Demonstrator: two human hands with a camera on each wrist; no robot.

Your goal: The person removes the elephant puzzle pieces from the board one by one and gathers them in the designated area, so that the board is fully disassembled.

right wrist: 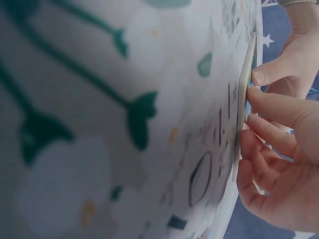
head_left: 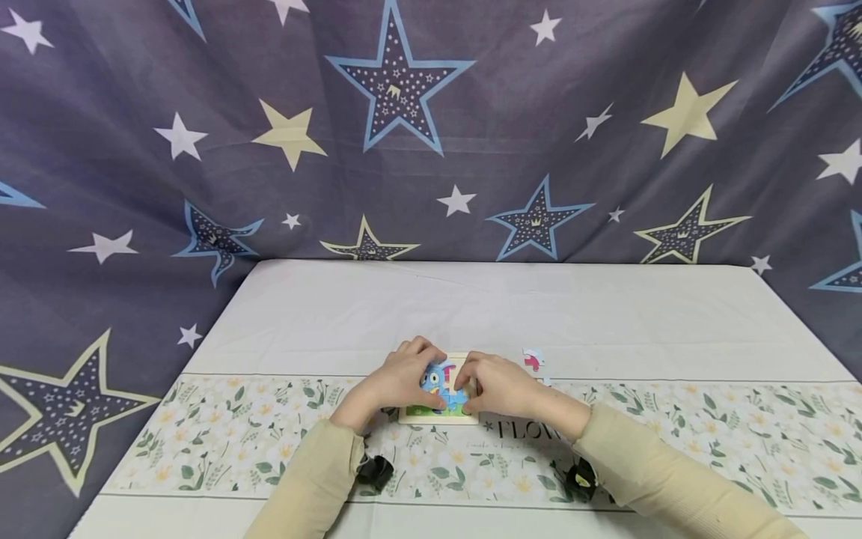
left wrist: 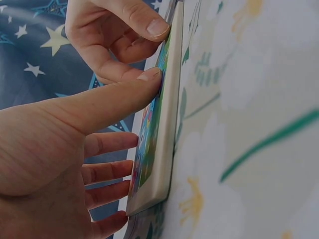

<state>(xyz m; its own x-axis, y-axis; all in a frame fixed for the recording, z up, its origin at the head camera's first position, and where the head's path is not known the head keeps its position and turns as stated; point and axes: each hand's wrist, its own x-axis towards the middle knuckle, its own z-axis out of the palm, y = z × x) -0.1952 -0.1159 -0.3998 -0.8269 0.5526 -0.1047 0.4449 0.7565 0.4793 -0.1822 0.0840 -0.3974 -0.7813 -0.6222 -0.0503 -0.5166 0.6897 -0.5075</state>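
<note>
A small wooden jigsaw board [head_left: 438, 421] lies on the table, with blue and green picture pieces in its pale frame and bare wood at the upper right. My left hand [head_left: 402, 380] holds the board, its thumb on the near part of the picture and its fingers at the left and far edges. Opposite it, my right hand [head_left: 505, 385] bends over the right side, thumb and forefinger pinching a blue puzzle piece [head_left: 461, 396] low in the frame. That piece is partly hidden by the fingers. In the left wrist view, the two thumbs are close together along the near edge.
Just right of the board lies a loose blue and pink puzzle piece [head_left: 533, 359], with another light blue piece [head_left: 542, 381] partly behind the right hand. A floral band [head_left: 673, 442] crosses the white table [head_left: 606, 314]. A star-patterned curtain [head_left: 269, 195] hangs behind.
</note>
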